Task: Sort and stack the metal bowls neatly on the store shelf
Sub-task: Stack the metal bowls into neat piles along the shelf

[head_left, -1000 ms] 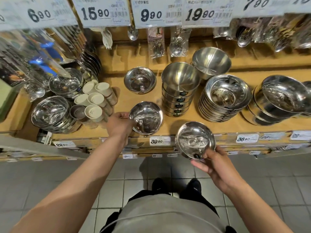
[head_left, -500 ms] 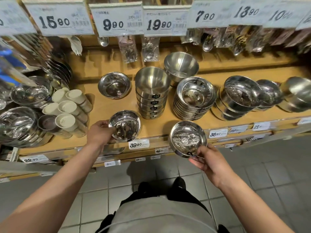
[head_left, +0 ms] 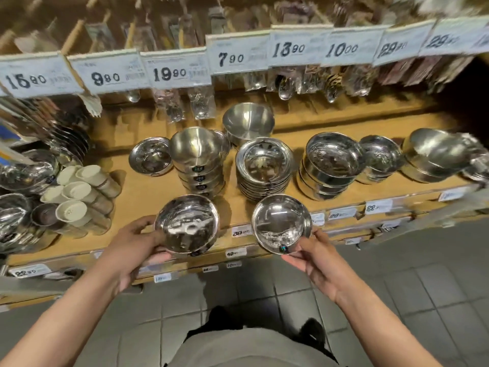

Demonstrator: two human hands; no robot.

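Left hand (head_left: 132,245) grips one shiny steel bowl (head_left: 186,223), right hand (head_left: 315,256) pinches its twin (head_left: 281,227); sorting step; next, nest them squarely, rims level.

Two bare forearms reach forward from the lower corners. The left hand (head_left: 132,245) curls its fingers (head_left: 156,258) closed around something, thumb on top. The right hand (head_left: 316,256) does likewise, palm turned inward, thumb and fingers (head_left: 293,259) pinched closed.
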